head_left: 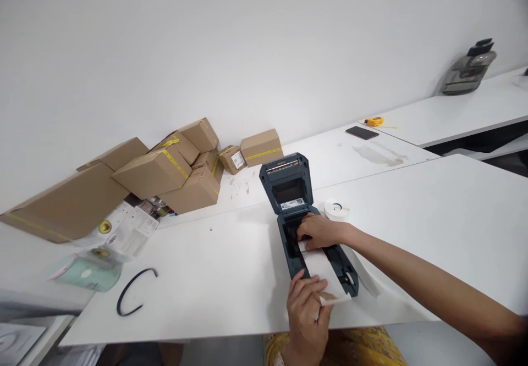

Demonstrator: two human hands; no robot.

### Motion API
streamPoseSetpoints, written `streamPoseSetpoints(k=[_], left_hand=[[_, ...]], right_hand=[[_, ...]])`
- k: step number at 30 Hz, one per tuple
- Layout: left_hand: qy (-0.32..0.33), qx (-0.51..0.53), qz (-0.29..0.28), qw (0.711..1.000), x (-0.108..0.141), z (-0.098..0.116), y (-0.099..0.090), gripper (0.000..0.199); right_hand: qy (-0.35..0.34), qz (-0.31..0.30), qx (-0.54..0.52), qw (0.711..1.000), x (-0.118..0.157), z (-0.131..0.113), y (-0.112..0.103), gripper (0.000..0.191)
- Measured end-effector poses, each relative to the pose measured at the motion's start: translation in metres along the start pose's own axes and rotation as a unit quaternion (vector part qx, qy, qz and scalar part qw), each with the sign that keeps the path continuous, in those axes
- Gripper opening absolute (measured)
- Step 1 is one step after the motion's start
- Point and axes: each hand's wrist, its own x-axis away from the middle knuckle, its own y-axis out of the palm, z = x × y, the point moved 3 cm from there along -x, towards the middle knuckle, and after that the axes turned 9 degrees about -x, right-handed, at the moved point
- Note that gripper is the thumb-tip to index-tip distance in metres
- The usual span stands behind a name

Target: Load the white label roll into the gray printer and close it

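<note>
A dark blue-grey label printer [289, 256] stands on the table with its lid [286, 182] swung up. White label paper [324, 272] runs along its inside and out over the front edge. My left hand [305, 308] is at the printer's front, closed on the loose end of the paper between thumb and fingers. Inside the body, my right hand [324, 231] reaches in from the right, its fingers curled at the far end of the paper; the fingertips are partly hidden. Beside the printer lies a small white roll [336, 210].
Cardboard boxes [154, 173] are piled at the left against the wall. A black curved band [124, 294] and a mint-green cylinder [88, 272] are at the near left. Farther right are a phone [362, 132], a yellow tape measure [374, 121] and a large bottle [470, 72].
</note>
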Motion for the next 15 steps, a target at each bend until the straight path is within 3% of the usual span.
streamPoseSetpoints(k=[7,10,11,13,14,15], left_hand=[[0.029,-0.047,0.047,0.997,0.025,0.010,0.004,0.040],[0.033,-0.060,0.051,0.996,0.028,0.011,0.007,0.040],[0.035,-0.061,0.051,0.996,0.029,0.011,0.007,0.039],[0.036,-0.061,0.055,0.996,0.029,0.010,0.008,0.037],[0.035,-0.061,0.056,0.996,0.030,0.010,0.009,0.036],[0.034,-0.062,0.057,0.996,0.030,0.009,0.009,0.036]], right_hand=[[-0.014,0.053,-0.046,0.997,0.006,0.005,-0.001,0.014],[-0.054,0.081,-0.077,0.992,0.013,-0.004,-0.013,0.002],[-0.066,0.097,-0.087,0.989,0.017,-0.009,-0.020,0.006],[-0.086,0.203,-0.119,0.968,0.023,-0.020,-0.046,0.022],[-0.092,0.302,-0.140,0.939,0.027,-0.024,-0.064,0.029],[-0.094,0.416,-0.158,0.891,0.031,-0.026,-0.082,0.032]])
